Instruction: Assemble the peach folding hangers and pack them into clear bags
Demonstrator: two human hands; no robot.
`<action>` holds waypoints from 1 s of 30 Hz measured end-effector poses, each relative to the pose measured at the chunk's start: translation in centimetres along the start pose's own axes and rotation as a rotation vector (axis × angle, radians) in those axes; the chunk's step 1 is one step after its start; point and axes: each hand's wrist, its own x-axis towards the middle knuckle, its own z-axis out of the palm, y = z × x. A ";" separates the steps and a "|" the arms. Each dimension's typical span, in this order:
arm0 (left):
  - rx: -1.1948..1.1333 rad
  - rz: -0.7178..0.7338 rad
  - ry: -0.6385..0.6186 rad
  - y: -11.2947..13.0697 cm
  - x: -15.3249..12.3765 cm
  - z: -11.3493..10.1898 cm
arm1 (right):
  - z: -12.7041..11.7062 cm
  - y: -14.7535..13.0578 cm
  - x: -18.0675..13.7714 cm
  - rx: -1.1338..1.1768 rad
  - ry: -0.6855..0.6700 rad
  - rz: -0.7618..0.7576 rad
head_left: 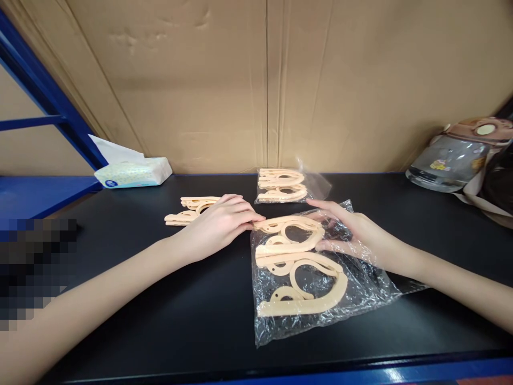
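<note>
A clear plastic bag (360, 289) lies on the black table (160, 321), with cream plastic hook-shaped pieces (298, 267) partly inside it. My left hand (218, 224) pinches the top end of those pieces at the bag's mouth. My right hand (352, 232) lies flat inside or under the bag's film, fingers stretched out toward the pieces. A loose stack of the same cream pieces (190, 210) sits just behind my left hand. A second filled bag (286, 185) rests farther back.
A tissue pack (132, 172) lies at the back left beside a blue shelf frame (44, 91). A transparent water bottle (457, 155) lies on its side at the back right. Cardboard walls the rear.
</note>
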 end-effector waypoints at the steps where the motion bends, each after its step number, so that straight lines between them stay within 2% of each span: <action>1: -0.006 -0.001 0.000 -0.1 0.0 0.0 | 0.0 0.0 0.0 -0.015 0.007 0.006; 6: 0.030 0.009 -0.013 -0.2 0.1 -0.3 | 0.2 0.0 0.2 -0.061 0.040 0.055; 16: 0.275 0.138 -0.037 -0.1 0.2 -0.6 | 0.6 0.5 -0.1 -0.104 0.052 0.007; 20: 0.263 0.137 0.005 0.2 0.3 -0.8 | 0.6 0.5 -0.2 -0.153 0.051 -0.003; 23: 0.171 0.089 0.029 1.3 0.3 -1.4 | 0.6 0.5 -0.1 -0.197 0.065 0.011; 27: 0.005 0.006 -0.087 3.3 0.2 -2.5 | 0.7 0.6 0.0 -0.236 0.078 0.027; 30: -0.010 -0.086 -0.195 4.1 0.1 -3.0 | 0.6 0.8 -0.1 -0.241 0.077 0.028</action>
